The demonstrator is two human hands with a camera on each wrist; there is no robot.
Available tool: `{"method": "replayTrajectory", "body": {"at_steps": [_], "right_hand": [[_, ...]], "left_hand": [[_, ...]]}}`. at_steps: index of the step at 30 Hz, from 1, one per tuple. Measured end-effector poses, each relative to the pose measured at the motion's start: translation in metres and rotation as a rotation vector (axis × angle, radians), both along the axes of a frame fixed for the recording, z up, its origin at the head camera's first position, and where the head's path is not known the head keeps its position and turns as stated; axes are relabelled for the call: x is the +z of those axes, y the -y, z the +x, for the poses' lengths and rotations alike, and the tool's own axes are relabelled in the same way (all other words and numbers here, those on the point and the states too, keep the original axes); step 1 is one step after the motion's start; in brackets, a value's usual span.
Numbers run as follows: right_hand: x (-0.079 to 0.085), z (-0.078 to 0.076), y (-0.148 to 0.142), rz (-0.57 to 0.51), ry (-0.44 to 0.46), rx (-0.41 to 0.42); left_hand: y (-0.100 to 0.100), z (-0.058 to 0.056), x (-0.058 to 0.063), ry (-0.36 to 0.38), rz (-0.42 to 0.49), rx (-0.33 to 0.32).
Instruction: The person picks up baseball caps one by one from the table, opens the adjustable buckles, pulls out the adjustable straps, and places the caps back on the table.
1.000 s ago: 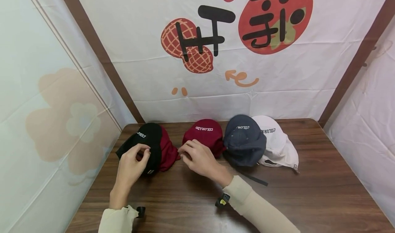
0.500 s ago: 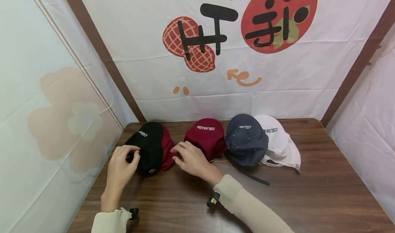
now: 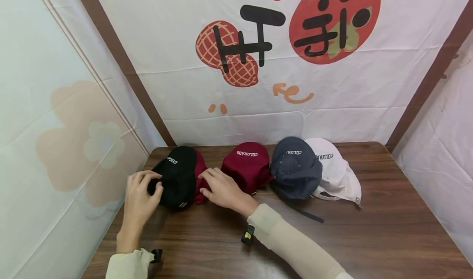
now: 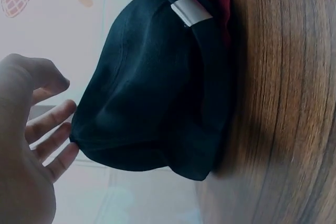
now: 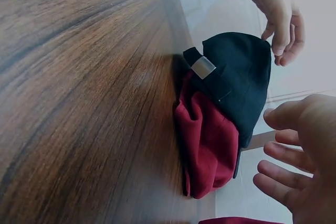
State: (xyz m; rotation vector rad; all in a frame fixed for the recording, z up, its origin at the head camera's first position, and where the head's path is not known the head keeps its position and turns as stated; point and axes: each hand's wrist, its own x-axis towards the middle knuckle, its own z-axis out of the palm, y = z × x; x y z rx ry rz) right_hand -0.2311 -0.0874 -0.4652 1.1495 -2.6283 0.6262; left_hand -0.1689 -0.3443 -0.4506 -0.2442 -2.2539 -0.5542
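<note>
A black cap [image 3: 179, 176] with white lettering lies at the table's back left, overlapping a dark red cap [image 3: 200, 166]. My left hand [image 3: 140, 194] is at the black cap's left side. In the left wrist view its fingertips are right at the cap's edge, while the thumb stands apart with a gap. My right hand [image 3: 225, 190] hovers beside the dark red cap, fingers loosely bent and spread, holding nothing. The black cap's strap carries a metal buckle [image 5: 203, 67], facing the table's near side.
Further right along the back edge sit another dark red cap [image 3: 246, 168], a navy cap [image 3: 295, 170] and a white cap [image 3: 334, 170]. A dark strap [image 3: 306, 213] trails from the navy one over the wooden table [image 3: 369, 238]. Printed cloth walls [image 3: 177, 90] stand behind and at the sides.
Both hands have shifted left, the left one from in front of the black cap to its side. The cap's left part stuck out further before. The other caps stay put.
</note>
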Motion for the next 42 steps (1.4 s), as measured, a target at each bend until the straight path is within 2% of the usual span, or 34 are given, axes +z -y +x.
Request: {"method": "replayTrajectory", "body": {"at_steps": [7, 16, 19, 24, 31, 42], "right_hand": [[-0.001, -0.002, 0.011, 0.027, -0.046, 0.012], [-0.010, -0.002, 0.026, 0.077, -0.093, 0.057], [-0.012, -0.001, 0.030, 0.105, -0.107, 0.083], [-0.017, 0.000, 0.033, 0.136, -0.103, 0.091], [-0.022, -0.003, 0.035, 0.127, -0.141, 0.030], [-0.023, -0.005, 0.036, 0.065, -0.165, 0.016]], "left_hand": [[0.001, 0.001, 0.001, 0.049, -0.010, 0.064], [0.001, -0.001, -0.001, 0.100, -0.048, 0.046], [0.000, -0.001, -0.002, 0.110, -0.031, 0.039], [-0.002, -0.003, -0.005, 0.083, 0.021, 0.016], [-0.002, -0.002, -0.006, 0.078, 0.111, 0.053], [-0.001, -0.002, -0.007, 0.011, 0.074, 0.023]]}}
